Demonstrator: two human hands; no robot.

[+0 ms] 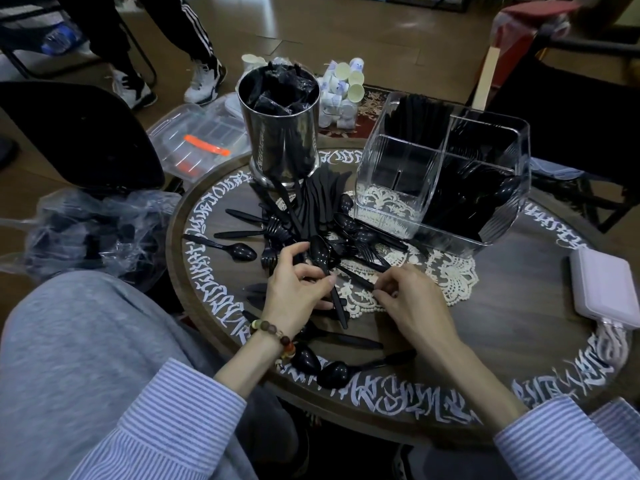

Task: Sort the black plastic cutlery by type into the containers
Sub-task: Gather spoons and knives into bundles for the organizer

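A black spoon (320,252) is held in the left hand (294,289), whose fingers are curled around its handle and seem to gather some other pieces with it; the bowl of the spoon stands just above the pile of loose cutlery (301,220) in the middle of the round table (519,323). With the right hand (412,299), the end of a thin black handle (356,279) is pinched between thumb and fingertips, low over the lace doily (450,275); which type of piece it is cannot be told. More spoons are lying near the table edge, close to the left wrist. Behind the pile, a steel cylinder (280,133) packed with black pieces is seen, and to its right a clear divided container (443,168), where the back and right compartments are already filled and the front left one is empty. A risk is judged here: because the pieces are tangled and all black, a fork can be lifted together with the spoon and sorted wrongly, and the spoons near the edge can be pushed off by the sleeve.
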